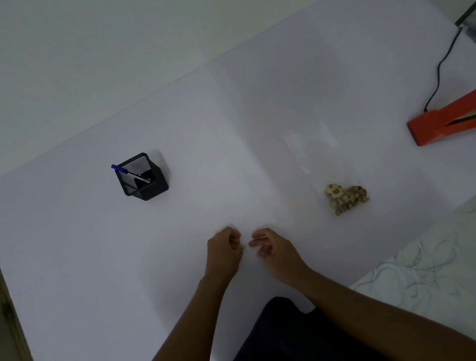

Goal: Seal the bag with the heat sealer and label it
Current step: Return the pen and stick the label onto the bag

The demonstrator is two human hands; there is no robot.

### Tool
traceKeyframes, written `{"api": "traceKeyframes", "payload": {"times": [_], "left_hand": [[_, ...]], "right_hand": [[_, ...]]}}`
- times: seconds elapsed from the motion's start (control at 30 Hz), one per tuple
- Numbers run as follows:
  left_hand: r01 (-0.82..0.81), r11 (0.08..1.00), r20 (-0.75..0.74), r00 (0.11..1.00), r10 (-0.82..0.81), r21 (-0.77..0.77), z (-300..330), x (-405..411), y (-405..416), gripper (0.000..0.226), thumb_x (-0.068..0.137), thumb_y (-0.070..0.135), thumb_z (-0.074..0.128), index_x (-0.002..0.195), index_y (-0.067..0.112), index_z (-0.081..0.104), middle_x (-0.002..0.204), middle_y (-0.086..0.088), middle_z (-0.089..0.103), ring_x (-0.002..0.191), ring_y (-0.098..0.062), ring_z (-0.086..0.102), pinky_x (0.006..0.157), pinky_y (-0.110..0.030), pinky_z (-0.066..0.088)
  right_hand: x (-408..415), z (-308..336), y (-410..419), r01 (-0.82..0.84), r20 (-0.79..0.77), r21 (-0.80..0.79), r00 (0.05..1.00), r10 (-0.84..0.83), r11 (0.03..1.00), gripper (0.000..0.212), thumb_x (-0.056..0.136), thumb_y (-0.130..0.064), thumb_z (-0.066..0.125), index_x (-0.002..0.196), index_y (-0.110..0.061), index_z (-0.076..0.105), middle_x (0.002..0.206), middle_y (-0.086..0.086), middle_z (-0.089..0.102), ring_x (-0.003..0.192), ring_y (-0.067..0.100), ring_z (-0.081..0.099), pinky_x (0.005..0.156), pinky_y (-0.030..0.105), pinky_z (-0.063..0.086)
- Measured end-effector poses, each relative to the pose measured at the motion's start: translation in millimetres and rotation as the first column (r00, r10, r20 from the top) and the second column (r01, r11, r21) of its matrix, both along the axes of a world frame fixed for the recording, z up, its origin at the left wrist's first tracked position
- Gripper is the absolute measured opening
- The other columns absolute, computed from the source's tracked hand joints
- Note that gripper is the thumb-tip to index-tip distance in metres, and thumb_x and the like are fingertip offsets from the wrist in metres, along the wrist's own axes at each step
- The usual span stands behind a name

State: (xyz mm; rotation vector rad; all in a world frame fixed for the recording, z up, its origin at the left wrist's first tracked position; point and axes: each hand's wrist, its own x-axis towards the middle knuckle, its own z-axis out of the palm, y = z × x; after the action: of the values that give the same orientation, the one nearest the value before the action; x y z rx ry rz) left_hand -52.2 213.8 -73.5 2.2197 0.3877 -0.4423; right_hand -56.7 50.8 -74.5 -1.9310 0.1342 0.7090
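A clear plastic bag (pixel 316 147) lies flat on the white table (pixel 84 255), with small brown pieces (pixel 347 196) bunched in its near end. The orange heat sealer (pixel 461 117) stands at the right edge, its arm raised. Near the table's front, my left hand (pixel 222 254) and my right hand (pixel 269 249) meet fingertip to fingertip. Both pinch a small pale label (pixel 246 247) between them. The label is mostly hidden by my fingers.
A black mesh pen holder (pixel 142 178) with a blue-capped pen (pixel 125 171) stands at the left middle. The sealer's black cord (pixel 441 71) runs back toward a grey box at the far right. A patterned white mattress (pixel 430 267) borders the table's right front.
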Motion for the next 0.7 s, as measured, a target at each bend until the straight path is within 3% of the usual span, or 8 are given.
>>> {"api": "traceKeyframes", "payload": {"times": [0.13, 0.3, 0.5, 0.63, 0.7], "left_hand": [[-0.004, 1.000, 0.017, 1.000, 0.004, -0.004, 0, -2, 0, 0.020, 0.078, -0.007, 0.067, 0.089, 0.009, 0.067, 0.080, -0.002, 0.066, 0.071, -0.013, 0.061, 0.063, -0.009, 0.046], [-0.001, 1.000, 0.059, 0.998, 0.003, -0.020, 4, -6, 2, 0.020, 0.078, -0.003, 0.073, 0.092, 0.011, 0.067, 0.082, 0.001, 0.066, 0.071, -0.005, 0.058, 0.067, -0.004, 0.045], [0.077, 0.996, 0.079, 0.994, -0.074, -0.040, 3, -9, 6, 0.024, 0.076, 0.004, 0.076, 0.096, 0.013, 0.065, 0.088, 0.001, 0.064, 0.076, -0.010, 0.058, 0.067, -0.007, 0.045], [0.124, 0.992, 0.115, 0.986, -0.119, -0.033, 1, -13, 6, 0.026, 0.076, 0.011, 0.079, 0.098, 0.012, 0.065, 0.090, 0.001, 0.062, 0.076, -0.008, 0.056, 0.068, -0.012, 0.045], [0.116, 0.993, 0.131, 0.985, -0.111, -0.032, -1, -14, 5, 0.025, 0.077, 0.016, 0.079, 0.098, 0.013, 0.065, 0.091, 0.001, 0.063, 0.079, -0.010, 0.057, 0.069, -0.015, 0.046]], "right_hand": [[1, 0, 2, 0.041, -0.003, -0.022, 0.999, -0.041, 0.999, 0.040, 0.091, 0.006, 0.043, 0.117, -0.019, 0.059, 0.105, -0.004, 0.071, 0.097, 0.006, 0.066, 0.086, 0.021, 0.053], [2, -2, 9, 0.105, -0.035, -0.018, 0.994, -0.105, 0.994, 0.032, 0.090, 0.001, 0.050, 0.114, -0.016, 0.063, 0.100, 0.000, 0.073, 0.089, 0.017, 0.070, 0.077, 0.031, 0.057], [7, 3, 19, 0.105, 0.051, -0.102, 0.994, -0.101, 0.989, 0.025, 0.085, -0.002, 0.067, 0.107, -0.014, 0.065, 0.087, -0.002, 0.071, 0.080, 0.006, 0.068, 0.071, 0.009, 0.051], [9, 0, 22, 0.112, 0.039, -0.121, 0.993, -0.108, 0.986, 0.029, 0.077, 0.000, 0.070, 0.101, -0.016, 0.064, 0.080, 0.000, 0.072, 0.074, 0.009, 0.069, 0.065, 0.018, 0.055], [10, -1, 25, 0.111, 0.033, -0.133, 0.994, -0.107, 0.985, 0.030, 0.076, 0.001, 0.071, 0.100, -0.017, 0.064, 0.079, 0.000, 0.071, 0.073, 0.009, 0.068, 0.064, 0.015, 0.053]]}}
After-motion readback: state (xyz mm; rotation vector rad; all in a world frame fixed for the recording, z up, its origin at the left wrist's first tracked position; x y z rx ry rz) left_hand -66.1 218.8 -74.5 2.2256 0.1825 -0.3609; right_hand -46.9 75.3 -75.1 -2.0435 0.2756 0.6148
